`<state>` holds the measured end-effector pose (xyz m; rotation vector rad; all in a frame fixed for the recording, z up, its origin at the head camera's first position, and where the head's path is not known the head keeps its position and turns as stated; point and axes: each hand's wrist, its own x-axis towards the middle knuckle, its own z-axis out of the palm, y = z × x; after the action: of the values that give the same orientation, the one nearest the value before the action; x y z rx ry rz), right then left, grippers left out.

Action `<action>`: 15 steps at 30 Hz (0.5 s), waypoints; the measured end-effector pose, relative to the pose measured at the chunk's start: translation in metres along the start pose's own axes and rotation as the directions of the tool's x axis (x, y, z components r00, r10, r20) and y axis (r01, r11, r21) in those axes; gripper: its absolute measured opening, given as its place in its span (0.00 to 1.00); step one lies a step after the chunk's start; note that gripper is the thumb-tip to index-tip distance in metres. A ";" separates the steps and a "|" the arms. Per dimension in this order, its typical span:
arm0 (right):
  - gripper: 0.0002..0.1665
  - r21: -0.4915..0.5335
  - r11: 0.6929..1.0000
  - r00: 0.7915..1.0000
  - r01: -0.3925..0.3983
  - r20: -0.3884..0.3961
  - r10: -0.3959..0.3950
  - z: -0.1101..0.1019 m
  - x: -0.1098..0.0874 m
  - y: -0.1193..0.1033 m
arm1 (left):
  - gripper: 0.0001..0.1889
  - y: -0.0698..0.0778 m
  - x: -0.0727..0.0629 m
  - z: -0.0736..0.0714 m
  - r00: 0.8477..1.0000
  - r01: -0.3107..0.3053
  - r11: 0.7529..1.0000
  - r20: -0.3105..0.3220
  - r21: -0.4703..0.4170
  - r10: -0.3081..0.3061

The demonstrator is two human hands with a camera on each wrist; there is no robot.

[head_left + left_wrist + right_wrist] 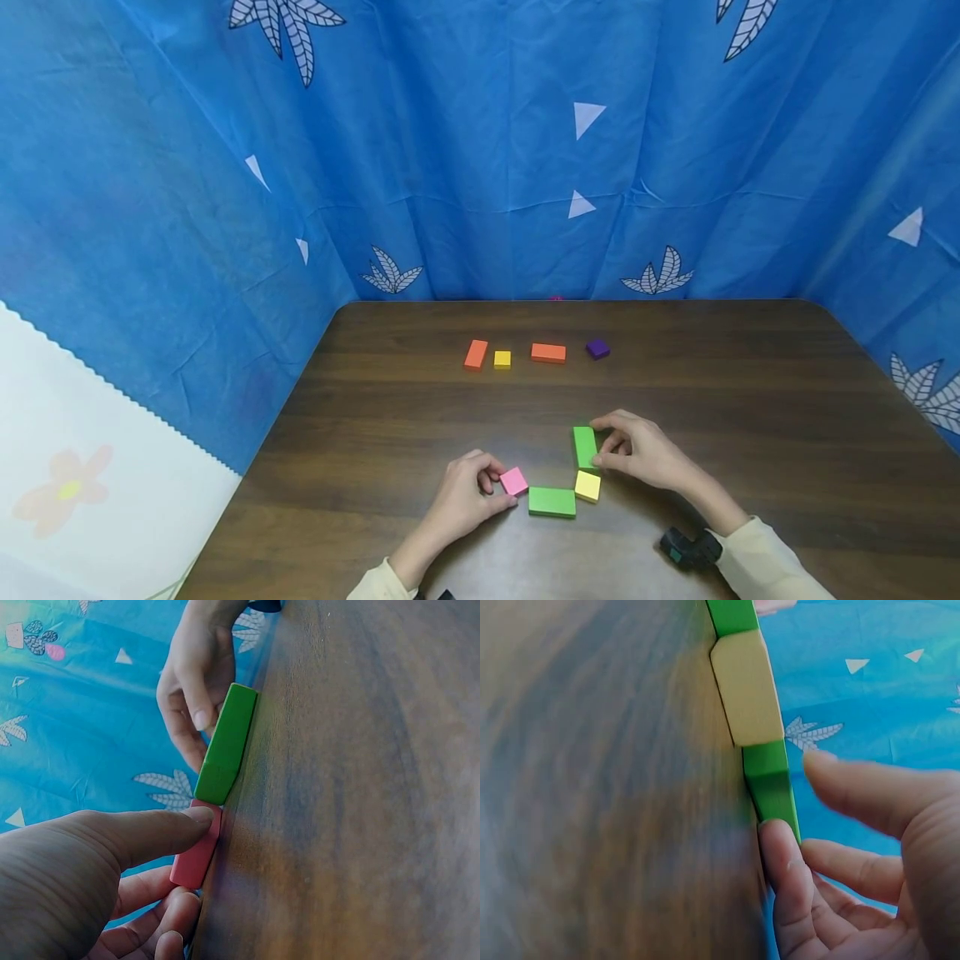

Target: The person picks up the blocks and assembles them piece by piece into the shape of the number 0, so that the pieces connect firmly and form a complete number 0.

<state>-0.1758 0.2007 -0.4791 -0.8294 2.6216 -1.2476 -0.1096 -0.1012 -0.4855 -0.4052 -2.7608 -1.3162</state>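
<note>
My left hand (461, 497) pinches a pink square block (513, 481) between thumb and fingers. In the left wrist view, this pink block (196, 855) adjoins the end of a green rectangular block (227, 746). My right hand (637, 450) is beside an upright-oriented green block (585, 447); a fingertip touches its far end. The right wrist view has the thumb (840, 784) raised a little off that green block (772, 784). A pale yellow square block (588, 486) joins it to the nearer green block (552, 501), forming a corner.
Toward the back of the brown wooden table (375, 400) lie an orange block (476, 355), a yellow square block (502, 359), a second orange block (548, 353) and a purple block (597, 348). A blue patterned curtain (480, 150) hangs behind the table.
</note>
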 end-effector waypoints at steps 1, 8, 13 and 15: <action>0.28 -0.002 1.000 1.000 0.002 -0.006 -0.002 0.001 0.000 0.000 | 0.15 0.000 0.000 0.000 1.000 0.000 1.000 0.000 -0.001 0.000; 0.28 0.002 1.000 1.000 -0.006 -0.022 0.006 0.004 0.000 0.001 | 0.15 -0.001 0.000 0.001 1.000 0.001 1.000 0.000 -0.006 -0.001; 0.29 0.008 1.000 1.000 -0.015 -0.020 0.015 0.004 0.000 0.001 | 0.15 -0.001 -0.001 0.001 1.000 0.000 1.000 -0.004 -0.005 0.000; 0.29 0.008 1.000 1.000 -0.017 -0.020 0.017 0.003 0.000 0.001 | 0.15 0.000 -0.001 0.001 1.000 0.000 1.000 -0.006 -0.004 0.000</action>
<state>-0.1748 0.1988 -0.4818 -0.7952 2.6319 -1.2676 -0.1088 -0.1010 -0.4864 -0.4012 -2.7537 -1.3210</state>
